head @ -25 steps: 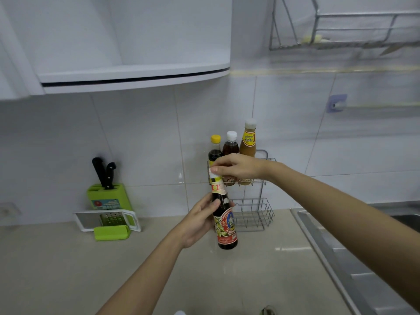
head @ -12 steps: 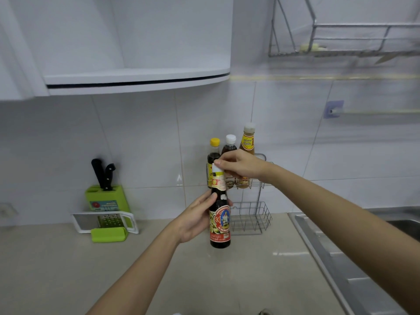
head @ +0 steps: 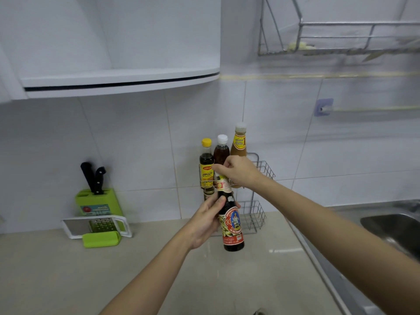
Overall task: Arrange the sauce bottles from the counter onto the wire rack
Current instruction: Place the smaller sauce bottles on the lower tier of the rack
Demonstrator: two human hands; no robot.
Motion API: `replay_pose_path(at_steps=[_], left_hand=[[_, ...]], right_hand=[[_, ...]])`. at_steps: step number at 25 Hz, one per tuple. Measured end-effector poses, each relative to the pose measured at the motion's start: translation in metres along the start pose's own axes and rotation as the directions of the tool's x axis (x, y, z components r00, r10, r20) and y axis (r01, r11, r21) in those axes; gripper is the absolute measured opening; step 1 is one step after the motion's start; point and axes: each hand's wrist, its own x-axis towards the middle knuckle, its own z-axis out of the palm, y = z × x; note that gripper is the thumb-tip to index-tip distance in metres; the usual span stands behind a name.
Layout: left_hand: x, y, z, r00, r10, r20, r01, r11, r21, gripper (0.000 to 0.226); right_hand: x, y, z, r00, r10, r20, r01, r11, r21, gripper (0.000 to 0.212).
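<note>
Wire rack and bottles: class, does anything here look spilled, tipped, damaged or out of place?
Nothing stands out. Three bottles stand upright on the rack's top shelf; the dark bottle is held upright by both hands, left, right. No spills show.

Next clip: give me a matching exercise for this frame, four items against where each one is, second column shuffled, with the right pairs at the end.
Items
1. dark sauce bottle
2. yellow-capped bottle
3. knife block
4. grater

Places
A. lying on the counter in front of the green block
B. held in both hands, in front of the rack
C. upright against the wall tiles, left of the rack
D. leftmost on the wire rack's top shelf

Pairs: 1-B, 2-D, 3-C, 4-A
</note>
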Motion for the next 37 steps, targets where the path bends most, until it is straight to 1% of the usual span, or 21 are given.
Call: replay_pose_path(at_steps=[2, 3, 5, 7, 8, 10, 11, 12, 14, 16, 17, 19, 22, 24, 25, 27, 28, 29, 32, 35, 37], left_hand=[[0.0, -0.002, -0.002, 0.999, -0.042, 0.013, 0.042, 0.999, 0.021, 0.037], [0.001, -0.002, -0.004, 0.997, -0.067, 0.028, 0.066, 0.997, 0.035, 0.036], [0.005, -0.003, -0.01, 0.992, -0.113, 0.058, 0.107, 0.99, 0.094, 0.037], [0.015, -0.005, -0.019, 0.98, -0.184, 0.073, 0.162, 0.958, 0.239, 0.039], [0.02, -0.007, -0.024, 0.974, -0.218, 0.056, 0.183, 0.914, 0.362, 0.042], [0.028, -0.014, -0.042, 0.965, -0.253, -0.066, 0.238, 0.748, 0.62, 0.047], [0.03, -0.02, -0.054, 0.958, -0.245, -0.149, 0.279, 0.671, 0.688, 0.04], [0.031, -0.027, -0.067, 0.948, -0.23, -0.219, 0.316, 0.621, 0.718, 0.03], [0.031, -0.039, -0.092, 0.918, -0.232, -0.322, 0.397, 0.55, 0.735, 0.012], [0.032, -0.054, -0.11, 0.884, -0.255, -0.393, 0.468, 0.518, 0.716, 0.012], [0.033, -0.059, -0.114, 0.87, -0.263, -0.418, 0.493, 0.516, 0.701, 0.013], [0.04, -0.071, -0.12, 0.854, -0.255, -0.453, 0.516, 0.526, 0.676, 0.017], [0.053, -0.079, -0.121, 0.857, -0.226, -0.463, 0.504, 0.555, 0.662, 0.025], [0.065, -0.081, -0.12, 0.86, -0.239, -0.45, 0.497, 0.591, 0.635, 0.029], [0.07, -0.084, -0.12, 0.859, -0.251, -0.446, 0.499, 0.609, 0.616, 0.037], [0.075, -0.091, -0.12, 0.848, -0.27, -0.456, 0.515, 0.623, 0.589, 0.064], [0.078, -0.095, -0.119, 0.84, -0.279, -0.466, 0.526, 0.631, 0.571, 0.073], [0.08, -0.1, -0.12, 0.835, -0.286, -0.471, 0.531, 0.645, 0.55, 0.077], [0.086, -0.111, -0.124, 0.833, -0.304, -0.462, 0.526, 0.693, 0.493, 0.068], [0.094, -0.12, -0.134, 0.852, -0.262, -0.453, 0.479, 0.739, 0.474, 0.053], [0.1, -0.131, -0.142, 0.858, -0.208, -0.47, 0.459, 0.722, 0.517, 0.045]], right_hand=[[-0.013, 0.015, 0.004, 0.999, 0.028, 0.044, -0.037, 0.97, 0.239, 0.04], [-0.02, 0.023, 0.007, 0.995, 0.035, 0.097, -0.066, 0.938, 0.341, 0.038], [-0.035, 0.039, 0.016, 0.977, 0.037, 0.21, -0.139, 0.86, 0.492, 0.033], [-0.043, 0.055, 0.028, 0.972, 0.068, 0.226, -0.193, 0.779, 0.596, 0.03], [-0.045, 0.063, 0.036, 0.972, 0.116, 0.206, -0.222, 0.749, 0.625, 0.032], [-0.051, 0.087, 0.058, 0.952, 0.278, 0.127, -0.289, 0.689, 0.664, 0.037], [-0.055, 0.101, 0.07, 0.927, 0.369, 0.072, -0.311, 0.647, 0.696, 0.038], [-0.058, 0.114, 0.081, 0.89, 0.456, 0.013, -0.319, 0.6, 0.734, 0.038], [-0.062, 0.134, 0.093, 0.783, 0.616, -0.087, -0.285, 0.48, 0.83, 0.035], [-0.059, 0.146, 0.092, 0.669, 0.735, -0.112, -0.196, 0.319, 0.927, 0.028], [-0.057, 0.152, 0.091, 0.635, 0.766, -0.102, -0.15, 0.252, 0.956, 0.025], [-0.05, 0.164, 0.094, 0.605, 0.791, -0.094, -0.096, 0.189, 0.977, 0.024], [-0.044, 0.174, 0.106, 0.604, 0.789, -0.112, -0.111, 0.222, 0.969, 0.018], [-0.033, 0.177, 0.115, 0.652, 0.752, -0.1, -0.162, 0.267, 0.95, 0.016], [-0.026, 0.177, 0.12, 0.678, 0.73, -0.091, -0.191, 0.294, 0.936, 0.019], [-0.014, 0.174, 0.128, 0.727, 0.681, -0.088, -0.247, 0.379, 0.892, 0.024], [-0.008, 0.172, 0.134, 0.743, 0.663, -0.089, -0.284, 0.432, 0.856, 0.025], [-0.002, 0.17, 0.14, 0.762, 0.641, -0.092, -0.314, 0.49, 0.813, 0.025], [0.013, 0.164, 0.148, 0.802, 0.581, -0.139, -0.362, 0.657, 0.662, 0.029], [0.024, 0.161, 0.151, 0.853, 0.501, -0.147, -0.35, 0.759, 0.549, 0.027], [0.029, 0.158, 0.154, 0.899, 0.418, -0.132, -0.314, 0.825, 0.469, 0.022]])
